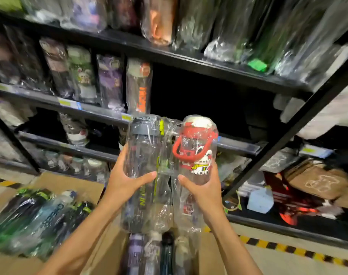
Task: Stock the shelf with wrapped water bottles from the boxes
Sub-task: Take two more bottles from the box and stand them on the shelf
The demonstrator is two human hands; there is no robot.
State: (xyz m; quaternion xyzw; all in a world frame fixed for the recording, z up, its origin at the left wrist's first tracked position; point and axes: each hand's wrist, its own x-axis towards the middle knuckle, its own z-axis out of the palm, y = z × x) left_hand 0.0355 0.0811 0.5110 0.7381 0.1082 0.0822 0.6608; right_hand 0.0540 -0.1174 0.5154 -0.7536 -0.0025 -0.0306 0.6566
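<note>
I see two tall bottles in crinkled clear film, upright, side by side before the black shelf [189, 58]. My left hand [123, 179] wraps the grey-lidded bottle [144, 155]; my right hand [201, 187] wraps the red-handled bottle [195, 151]. Open cardboard boxes [70, 183] of wrapped bottles lie below.

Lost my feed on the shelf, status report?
Left hand holds grey-lid bottle. Right hand holds red-lid bottle. Both raised before empty shelf gap. Nothing blocking.
</note>
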